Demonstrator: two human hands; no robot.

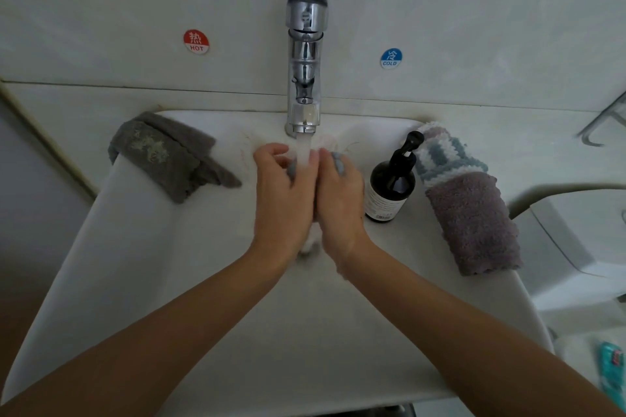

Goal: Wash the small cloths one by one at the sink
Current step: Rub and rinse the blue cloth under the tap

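While both palms press together over the sink (142, 281), the left hand (283, 195) and right hand (340, 196) clamp a small cloth (338, 164) lengthwise between them, its long axis running six to twelve o'clock, top end under the tap (305, 78) stream; waiting cloths lie at three o'clock (474, 223).

Tap (305, 78) behind sink (135, 264); folded cloth (169, 156) on L rim, bottle (389, 186) & towels (474, 223) R.

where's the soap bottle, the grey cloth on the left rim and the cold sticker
soap bottle (390, 184), head view, on the dark body above the label
grey cloth (162, 159), head view, on the middle of its folded top
cold sticker (391, 58), head view, on the centre of the blue disc
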